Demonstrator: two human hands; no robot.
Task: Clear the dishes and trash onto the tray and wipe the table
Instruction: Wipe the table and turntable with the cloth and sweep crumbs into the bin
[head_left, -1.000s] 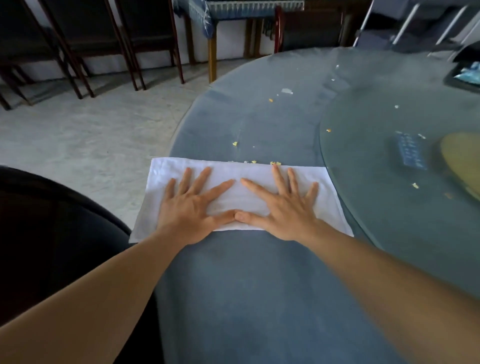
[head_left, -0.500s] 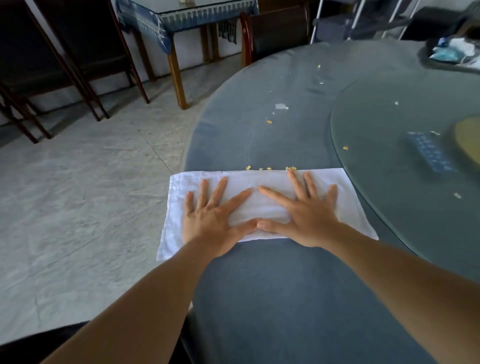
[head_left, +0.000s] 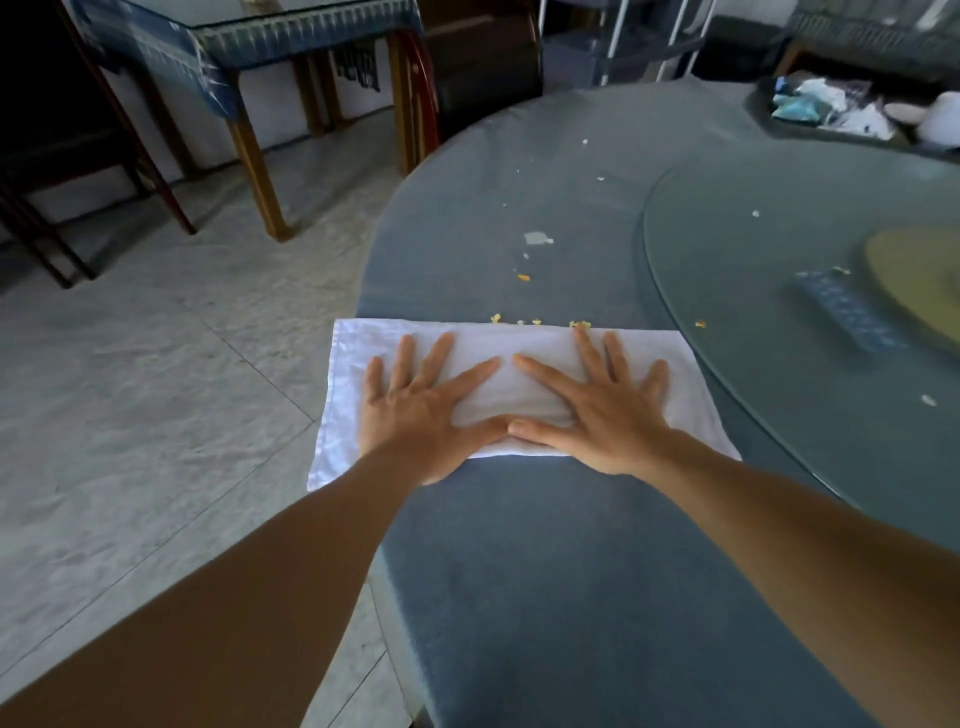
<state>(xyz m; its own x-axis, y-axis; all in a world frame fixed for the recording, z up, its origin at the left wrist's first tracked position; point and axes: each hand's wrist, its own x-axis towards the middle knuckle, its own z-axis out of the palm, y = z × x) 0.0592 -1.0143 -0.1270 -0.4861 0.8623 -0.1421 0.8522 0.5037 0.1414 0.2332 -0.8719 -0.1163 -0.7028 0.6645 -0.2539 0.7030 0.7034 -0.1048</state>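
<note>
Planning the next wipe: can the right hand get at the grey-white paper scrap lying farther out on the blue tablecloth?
Probably yes: the right hand lies flat on the white cloth, and only bare tablecloth and small yellow crumbs separate it from the scrap.

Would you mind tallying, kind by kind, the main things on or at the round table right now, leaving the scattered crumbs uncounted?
Hands: 2, the left hand and the right hand, both flat on the cloth
White cloth: 1
Round table: 1
Glass turntable: 1
Tray of trash: 1
Total: 6
</note>
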